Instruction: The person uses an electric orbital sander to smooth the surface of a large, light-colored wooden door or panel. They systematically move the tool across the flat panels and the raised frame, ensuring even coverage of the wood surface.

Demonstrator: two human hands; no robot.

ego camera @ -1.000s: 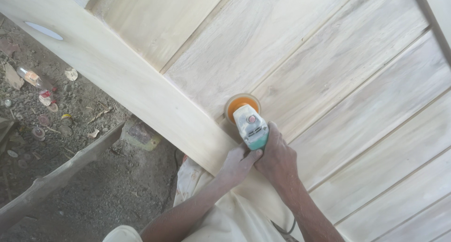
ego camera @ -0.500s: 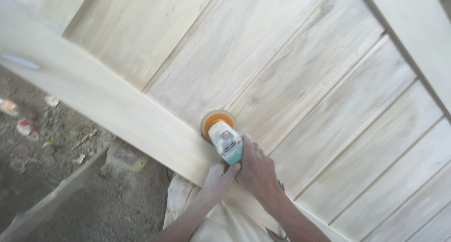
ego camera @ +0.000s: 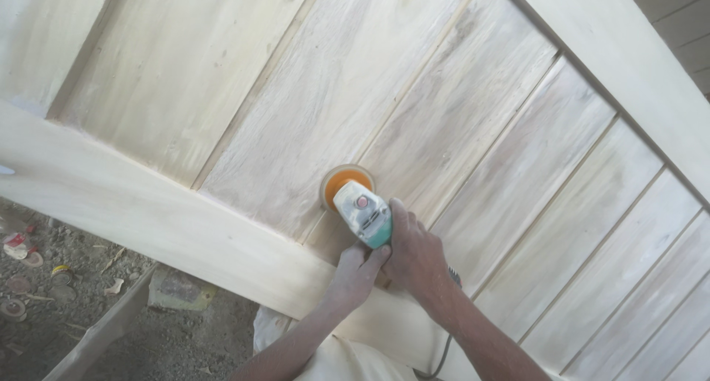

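Head view: both hands grip the sander (ego camera: 361,212) on the pale wooden door (ego camera: 414,107), right hand (ego camera: 416,254) clasping its body, left hand (ego camera: 355,276) steadying the rear; nearby boards look smooth (others streaky, seemingly left), scraps (ego camera: 22,248) littering the ground

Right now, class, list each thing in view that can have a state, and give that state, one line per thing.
Sander: gripped by both hands, orange disc flat on the panel.
Left hand: closed on the sander's rear.
Right hand: closed on the sander's side.
Wooden door panel: lying flat, bare and unfinished.
Power cord: hanging below the right wrist.
Dirt ground: littered with scraps.
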